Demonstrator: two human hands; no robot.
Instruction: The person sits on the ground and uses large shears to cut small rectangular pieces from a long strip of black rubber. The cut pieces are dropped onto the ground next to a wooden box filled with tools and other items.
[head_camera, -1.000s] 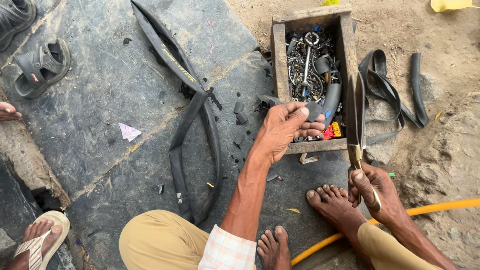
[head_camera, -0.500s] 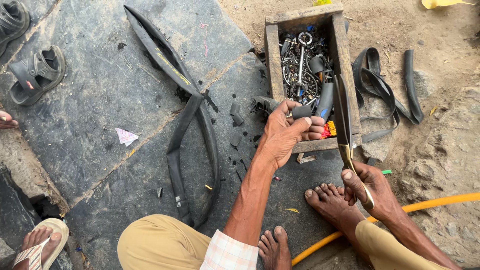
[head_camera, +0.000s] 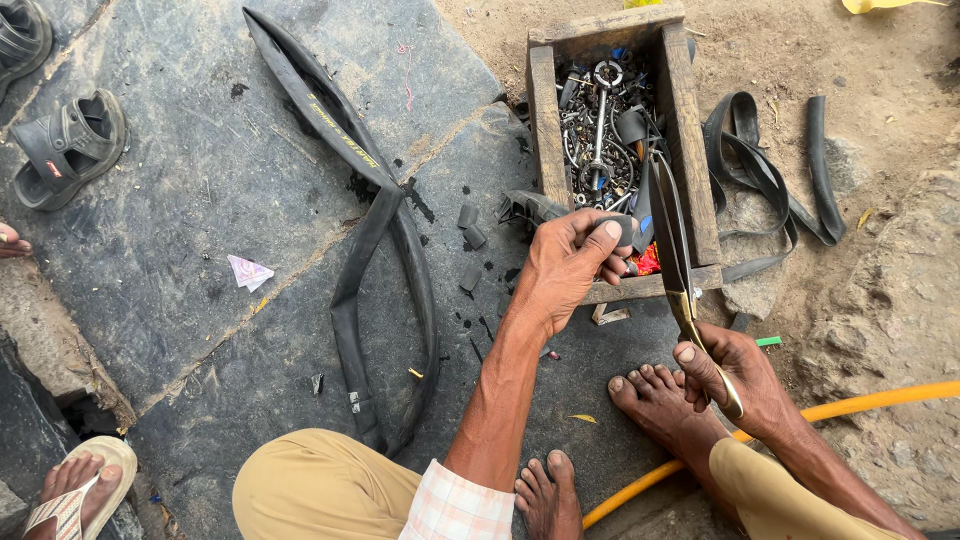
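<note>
Your left hand (head_camera: 570, 265) grips rubber piece (head_camera: 625, 228); your right hand (head_camera: 735, 375) closed on scissors (head_camera: 672, 235), blades at rubber; cut unfinished, scraps (head_camera: 468, 235) on slab.

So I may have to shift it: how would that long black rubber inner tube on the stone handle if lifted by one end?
The long black rubber inner tube lies flat and folded, so it is probably floppy and would likely drape. Being thin, deflated rubber, it looks light for its length.

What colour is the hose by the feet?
Orange-yellow hose, seen in the head view.
</note>
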